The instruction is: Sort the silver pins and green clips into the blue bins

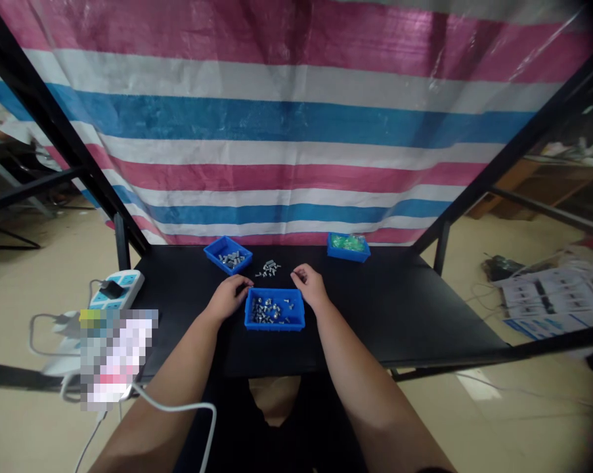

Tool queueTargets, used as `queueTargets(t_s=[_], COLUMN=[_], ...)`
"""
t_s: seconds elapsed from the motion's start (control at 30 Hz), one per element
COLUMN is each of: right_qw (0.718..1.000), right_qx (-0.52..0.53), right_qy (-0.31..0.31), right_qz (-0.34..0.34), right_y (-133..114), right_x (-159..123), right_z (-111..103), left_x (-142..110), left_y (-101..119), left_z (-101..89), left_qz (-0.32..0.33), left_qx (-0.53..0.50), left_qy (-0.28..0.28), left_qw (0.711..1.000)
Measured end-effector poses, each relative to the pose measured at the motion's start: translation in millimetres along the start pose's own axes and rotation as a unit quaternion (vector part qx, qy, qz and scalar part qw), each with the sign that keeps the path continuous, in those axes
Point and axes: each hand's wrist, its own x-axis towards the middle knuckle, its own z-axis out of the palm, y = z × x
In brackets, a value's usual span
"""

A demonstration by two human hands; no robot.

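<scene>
Well, both hands sit apart, one on each side of the far edge of the tray. The left hand rests just beyond the tray's far left corner, and the right hand sits just past its far right corner. The fingers of each curl down towards the tabletop, though whether either hand pinches a tiny part is too small to tell. Between them lies the near blue tray, its long axis running left to right, with silver screws scattered inside, pointing every which way. Parts this small suit a fingertip pinch rather than a scoop. Just beyond the tray, loose screws lie in a small scatter on the black table, mostly on their sides, their exact heading hard to read. Further off to the far left, a blue tray holds grey metal parts, and a blue tray at far right holds green pieces. A power strip sits off the table's left edge, and a striped tarp hangs behind everything.
</scene>
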Motion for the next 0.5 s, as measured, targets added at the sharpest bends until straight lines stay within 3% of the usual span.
queueTargets(t_s=[0.13, 0.2, 0.37, 0.5], right_qw=[0.993, 0.990, 0.986, 0.986], right_qx=[0.100, 0.131, 0.163, 0.161], right_qy=[0.033, 0.025, -0.010, -0.020], right_qz=[0.052, 0.054, 0.029, 0.021], right_y=[-7, -14, -35, -41], right_x=[-24, -34, -45, -43], right_z=[-11, -15, -16, -16], left_x=[0, 0, -1, -1], left_y=[1, 4, 15, 17], left_z=[-1.1, -3.1, -8.3, -7.8], left_qz=[-0.073, -0.086, -0.044, 0.007], left_qx=[-0.118, -0.185, -0.240, -0.211], left_qy=[0.049, 0.041, -0.033, -0.042], left_qw=[0.989, 0.978, 0.969, 0.976])
